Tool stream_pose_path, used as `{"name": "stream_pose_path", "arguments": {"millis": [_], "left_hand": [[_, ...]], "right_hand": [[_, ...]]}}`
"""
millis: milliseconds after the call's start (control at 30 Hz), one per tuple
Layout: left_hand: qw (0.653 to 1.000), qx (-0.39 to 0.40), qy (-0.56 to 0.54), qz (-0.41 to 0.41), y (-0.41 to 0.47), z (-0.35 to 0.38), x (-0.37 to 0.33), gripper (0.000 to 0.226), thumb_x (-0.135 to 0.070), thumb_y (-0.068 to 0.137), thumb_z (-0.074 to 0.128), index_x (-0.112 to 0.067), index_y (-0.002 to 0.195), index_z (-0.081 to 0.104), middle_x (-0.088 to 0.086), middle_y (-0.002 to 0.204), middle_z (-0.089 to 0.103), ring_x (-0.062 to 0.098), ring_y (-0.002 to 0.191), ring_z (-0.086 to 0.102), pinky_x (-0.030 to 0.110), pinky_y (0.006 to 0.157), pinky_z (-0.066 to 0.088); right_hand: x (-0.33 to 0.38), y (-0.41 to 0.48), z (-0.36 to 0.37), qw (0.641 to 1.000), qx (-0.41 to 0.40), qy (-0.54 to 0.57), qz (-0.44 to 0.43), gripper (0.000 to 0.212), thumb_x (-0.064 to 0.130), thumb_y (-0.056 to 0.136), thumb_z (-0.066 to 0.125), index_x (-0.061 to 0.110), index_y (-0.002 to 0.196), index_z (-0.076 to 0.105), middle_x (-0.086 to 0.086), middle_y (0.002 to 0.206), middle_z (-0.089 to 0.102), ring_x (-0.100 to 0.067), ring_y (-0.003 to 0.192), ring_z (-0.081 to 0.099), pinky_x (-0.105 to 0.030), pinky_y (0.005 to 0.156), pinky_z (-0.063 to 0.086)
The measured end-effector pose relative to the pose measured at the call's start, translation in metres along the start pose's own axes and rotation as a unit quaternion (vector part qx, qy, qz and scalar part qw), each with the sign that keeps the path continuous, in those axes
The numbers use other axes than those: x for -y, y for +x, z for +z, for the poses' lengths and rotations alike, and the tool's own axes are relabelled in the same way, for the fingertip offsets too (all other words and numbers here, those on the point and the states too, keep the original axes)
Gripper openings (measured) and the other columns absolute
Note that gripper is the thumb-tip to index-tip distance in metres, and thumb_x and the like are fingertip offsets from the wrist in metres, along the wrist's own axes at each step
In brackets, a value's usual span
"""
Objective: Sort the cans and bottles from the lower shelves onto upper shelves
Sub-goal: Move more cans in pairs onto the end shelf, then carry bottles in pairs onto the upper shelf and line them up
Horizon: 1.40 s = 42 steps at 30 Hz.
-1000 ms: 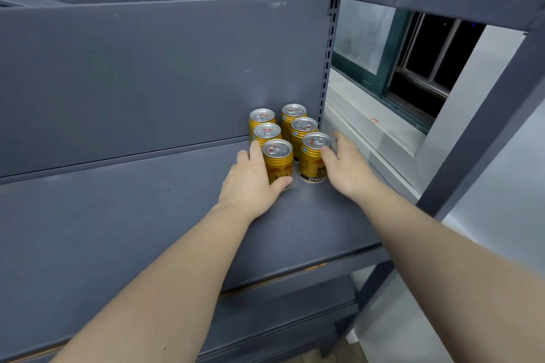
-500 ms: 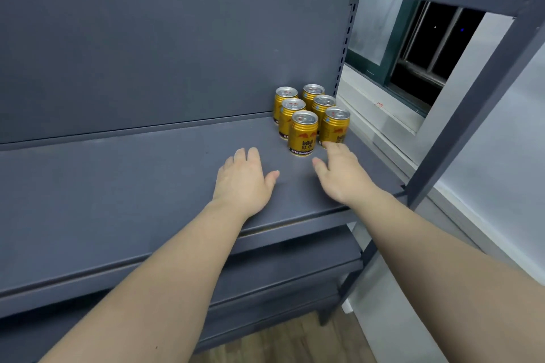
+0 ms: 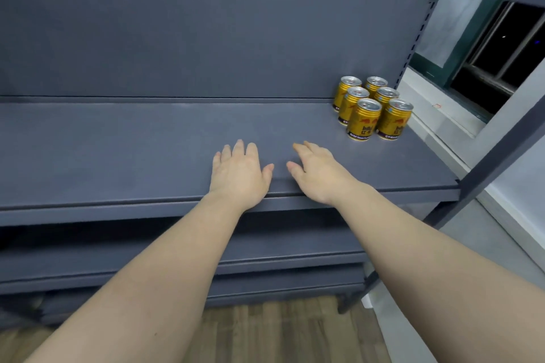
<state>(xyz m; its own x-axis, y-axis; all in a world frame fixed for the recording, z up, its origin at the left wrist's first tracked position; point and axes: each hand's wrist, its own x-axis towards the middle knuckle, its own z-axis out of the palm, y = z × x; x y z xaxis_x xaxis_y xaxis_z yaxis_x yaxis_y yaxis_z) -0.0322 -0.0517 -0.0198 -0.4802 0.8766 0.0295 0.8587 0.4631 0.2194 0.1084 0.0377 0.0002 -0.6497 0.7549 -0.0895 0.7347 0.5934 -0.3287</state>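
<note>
Head view: your left hand [image 3: 240, 174] and right hand [image 3: 320, 175], fingers apart and empty, have drawn back from the six gold metal cans [image 3: 373, 109] clustered at the right end of the grey metal shelf [image 3: 118, 150], so this batch looks placed.

Just one cam here, worn on the person's head. It looks forward and down at the grey shelf [image 3: 132, 150] from close up, with the window [image 3: 501, 47] at the right edge.

Shop or stockroom, grey metal display shelving [image 3: 177, 138], slotted upright [image 3: 413, 47], stocked drink cans [image 3: 373, 109]
</note>
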Motion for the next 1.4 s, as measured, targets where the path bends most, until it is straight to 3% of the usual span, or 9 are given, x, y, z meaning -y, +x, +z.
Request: {"name": "stream_pose_path", "arguments": {"millis": [333,500,667,833,967,1167,1400], "left_hand": [[0.992,-0.03,0.02,-0.12,-0.047,-0.017,0.061,0.062,-0.05,0.103,0.036,-0.009,0.149,0.033,0.016,0.162,0.025,0.038,0.148,0.023,0.051,0.121,0.018],[0.98,-0.044,0.04,-0.191,-0.088,-0.02,0.101,0.058,-0.051,0.102,0.036,-0.008,0.141,0.04,0.017,0.154,0.037,0.038,0.141,0.034,0.052,0.117,0.026],[0.958,-0.056,0.058,-0.276,-0.142,-0.027,0.146,0.062,-0.051,0.103,0.036,-0.007,0.147,0.036,0.017,0.156,0.034,0.038,0.143,0.031,0.051,0.118,0.025],[0.935,-0.08,0.059,-0.34,-0.188,-0.037,0.196,0.049,-0.05,0.101,0.039,-0.008,0.124,0.048,0.015,0.135,0.051,0.038,0.126,0.046,0.051,0.107,0.035],[0.931,-0.082,0.076,-0.347,-0.216,-0.042,0.239,0.051,-0.051,0.101,0.038,-0.009,0.13,0.046,0.013,0.139,0.049,0.036,0.129,0.044,0.049,0.109,0.034],[0.923,-0.104,0.063,-0.365,-0.255,-0.054,0.32,0.04,-0.049,0.1,0.04,-0.012,0.111,0.048,0.009,0.119,0.053,0.032,0.112,0.05,0.045,0.098,0.039],[0.909,-0.118,0.035,-0.398,-0.306,-0.073,0.412,0.042,-0.05,0.1,0.04,-0.013,0.118,0.05,0.01,0.12,0.055,0.032,0.114,0.051,0.048,0.101,0.041]], "right_hand": [[0.071,0.013,0.024,0.989,0.065,-0.002,-0.132,0.059,0.044,0.107,0.029,0.02,0.159,0.015,-0.008,0.167,0.006,-0.025,0.154,0.001,-0.041,0.123,0.007],[0.118,0.008,0.046,0.971,0.095,-0.015,-0.218,0.058,0.042,0.108,0.03,0.018,0.159,0.015,-0.01,0.167,0.007,-0.027,0.153,0.003,-0.04,0.123,0.008],[0.177,-0.01,0.067,0.944,0.123,-0.003,-0.306,0.057,0.04,0.108,0.031,0.018,0.159,0.016,-0.009,0.167,0.007,-0.025,0.153,0.004,-0.039,0.123,0.008],[0.238,-0.031,0.088,0.914,0.136,-0.024,-0.382,0.056,0.039,0.108,0.031,0.018,0.158,0.018,-0.009,0.167,0.009,-0.026,0.153,0.006,-0.038,0.122,0.009],[0.286,-0.038,0.111,0.899,0.152,-0.031,-0.409,0.057,0.04,0.107,0.033,0.02,0.158,0.019,-0.006,0.166,0.012,-0.023,0.152,0.008,-0.038,0.121,0.014],[0.365,-0.047,0.153,0.888,0.177,-0.055,-0.42,0.059,0.042,0.107,0.034,0.018,0.159,0.018,-0.005,0.166,0.014,-0.023,0.152,0.011,-0.04,0.122,0.018],[0.468,-0.068,0.192,0.872,0.19,-0.078,-0.444,0.062,0.045,0.106,0.036,0.021,0.159,0.017,-0.005,0.166,0.014,-0.024,0.152,0.01,-0.042,0.122,0.02]]}}
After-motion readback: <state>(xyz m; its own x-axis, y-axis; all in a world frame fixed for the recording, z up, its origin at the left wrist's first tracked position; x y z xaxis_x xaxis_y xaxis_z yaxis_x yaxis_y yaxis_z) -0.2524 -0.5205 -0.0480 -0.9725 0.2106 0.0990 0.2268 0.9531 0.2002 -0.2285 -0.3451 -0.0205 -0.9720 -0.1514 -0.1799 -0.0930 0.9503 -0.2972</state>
